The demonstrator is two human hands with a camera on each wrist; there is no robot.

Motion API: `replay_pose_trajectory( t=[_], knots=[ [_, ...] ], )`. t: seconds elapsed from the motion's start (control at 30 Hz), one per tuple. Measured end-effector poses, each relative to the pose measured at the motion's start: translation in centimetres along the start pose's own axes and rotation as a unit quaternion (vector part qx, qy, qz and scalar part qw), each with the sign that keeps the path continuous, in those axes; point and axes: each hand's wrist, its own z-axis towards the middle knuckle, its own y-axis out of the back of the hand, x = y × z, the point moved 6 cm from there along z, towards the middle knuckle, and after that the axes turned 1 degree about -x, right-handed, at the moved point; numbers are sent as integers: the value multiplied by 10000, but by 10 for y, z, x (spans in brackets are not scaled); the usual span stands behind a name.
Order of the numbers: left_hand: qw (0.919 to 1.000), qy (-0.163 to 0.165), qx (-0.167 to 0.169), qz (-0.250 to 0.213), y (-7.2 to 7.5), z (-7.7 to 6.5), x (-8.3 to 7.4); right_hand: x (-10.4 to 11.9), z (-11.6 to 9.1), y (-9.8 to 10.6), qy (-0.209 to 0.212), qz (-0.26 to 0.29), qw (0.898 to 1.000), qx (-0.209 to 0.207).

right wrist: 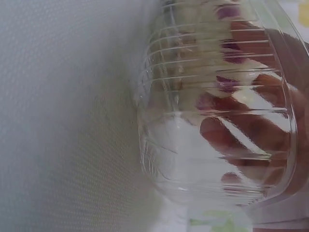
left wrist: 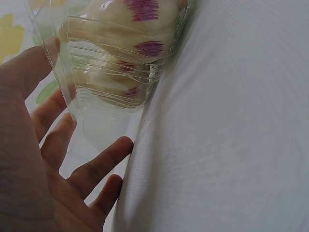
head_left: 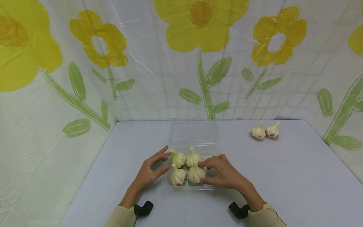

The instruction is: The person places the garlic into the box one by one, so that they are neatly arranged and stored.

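Two beige sleeves (head_left: 120, 216) up front, six garlic bulbs (head_left: 178, 158) beyond

Just ahead of the cuffs, one per wrist, sit two black curved pieces (head_left: 143, 208). Between the two hands stands one clear plastic container (head_left: 195, 189), its single lid (head_left: 194, 134) laid back, farther off than both hands.

Four of the six bulbs are inside it, in two rows of two: one pair toward the left hand (head_left: 149, 168), one pair toward the right hand (head_left: 224, 171). Two loose bulbs (head_left: 257, 131) lie side by side on the white table (head_left: 283, 176), beyond the right hand and well to its right.

That right hand is partly closed, thumb and fingers pinching the nearer right-hand bulb (head_left: 196, 173) in the container; whether this bulb rests on the bottom I cannot tell. As for the left hand, it is spread wide, fingers apart, with fingertips at the container's left rim, and grips no bulb.

Past both hands hangs one white curtain (head_left: 147, 104) printed with five yellow flowers (head_left: 197, 31), some cut off.
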Motion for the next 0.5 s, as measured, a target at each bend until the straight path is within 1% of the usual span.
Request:
replay_pose_trajectory(
  t=[0.23,0.5],
  knots=[
    [10000,-78,-17,-20,0,0,-1,4,0,-1,39,-311,9995,40],
    [10000,-36,-23,26,-1,0,0,1,2,-6,-263,-539,9977,322]
  ],
)
